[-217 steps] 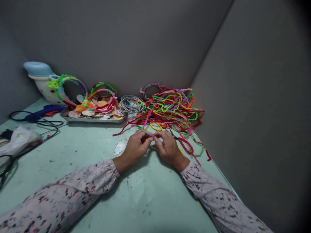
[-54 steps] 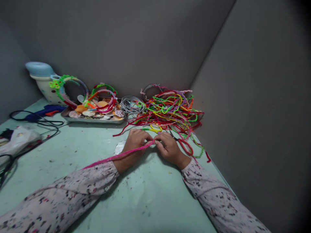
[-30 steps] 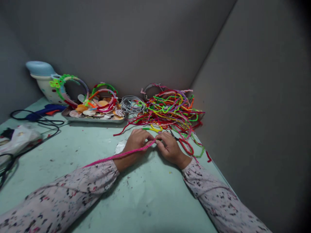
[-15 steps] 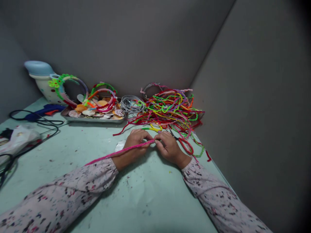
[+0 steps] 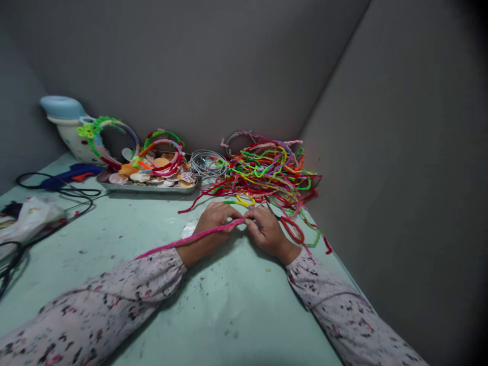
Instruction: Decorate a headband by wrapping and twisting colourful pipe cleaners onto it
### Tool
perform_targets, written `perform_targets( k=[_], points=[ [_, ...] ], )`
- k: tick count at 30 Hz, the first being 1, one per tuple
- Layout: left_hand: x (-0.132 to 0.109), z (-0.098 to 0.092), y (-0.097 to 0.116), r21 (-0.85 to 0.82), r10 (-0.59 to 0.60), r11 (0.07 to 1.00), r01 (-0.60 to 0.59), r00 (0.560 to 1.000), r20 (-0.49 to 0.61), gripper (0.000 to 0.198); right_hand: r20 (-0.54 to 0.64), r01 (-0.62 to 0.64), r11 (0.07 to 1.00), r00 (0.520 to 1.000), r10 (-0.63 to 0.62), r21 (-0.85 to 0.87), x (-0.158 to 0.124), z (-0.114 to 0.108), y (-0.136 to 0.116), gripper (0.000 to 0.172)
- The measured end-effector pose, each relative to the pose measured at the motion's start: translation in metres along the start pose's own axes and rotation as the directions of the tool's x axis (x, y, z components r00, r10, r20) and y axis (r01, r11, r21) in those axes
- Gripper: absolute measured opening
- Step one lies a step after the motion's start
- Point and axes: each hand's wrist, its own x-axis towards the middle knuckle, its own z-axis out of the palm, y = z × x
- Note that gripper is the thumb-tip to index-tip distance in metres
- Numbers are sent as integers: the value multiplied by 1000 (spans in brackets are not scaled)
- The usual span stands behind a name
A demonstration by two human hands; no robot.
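Between my two hands a bright pink pipe cleaner (image 5: pixel 206 232) is pinched near one end; its long tail trails left across my left wrist to the sleeve. My left hand (image 5: pixel 214 223) is closed, thumb and forefinger on the pipe cleaner. Just beside it, my right hand (image 5: pixel 267 231) is closed with its fingertips at the same end. Behind the hands a yellow and green fuzzy curved piece (image 5: pixel 244 202) shows in part; my fingers hide where it leads. Red-handled scissors (image 5: pixel 293 230) lie against the right hand's outer side.
A heap of coloured pipe cleaners (image 5: pixel 270 170) lies at the back, beside coiled grey wire (image 5: pixel 208 163). Left of it a metal tray (image 5: pixel 148 188) holds shells and wrapped hoops. A blue glue gun (image 5: pixel 70 175), black cord (image 5: pixel 82 209) and white-and-blue container (image 5: pixel 70 132) stand farther left.
Hardly anything differs: both hands keep their pinch on the pink pipe cleaner. The whole view has shifted very slightly.
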Motion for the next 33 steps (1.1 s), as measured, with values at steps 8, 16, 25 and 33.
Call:
perform_targets(
  k=[8, 16, 25, 33],
  points=[
    [-2, -1, 2, 36, -14, 999, 14, 1000, 20, 16, 23, 2, 1000, 1000, -2, 4, 3, -1, -4, 9],
    [-2, -1, 5, 62, -62, 996, 58, 996, 57, 13, 21, 33, 998, 999, -32, -49, -1, 2, -1, 13],
    [-4, 2, 11, -107, -274, 955, 277, 961, 41, 11, 50, 52, 995, 998, -48, -82, -1, 1, -2, 13],
    [-4, 3, 9, -144, -304, 939, 313, 949, 79, 15, 67, 48, 997, 997, -44, -63, 1, 0, -3, 10]
  ],
)
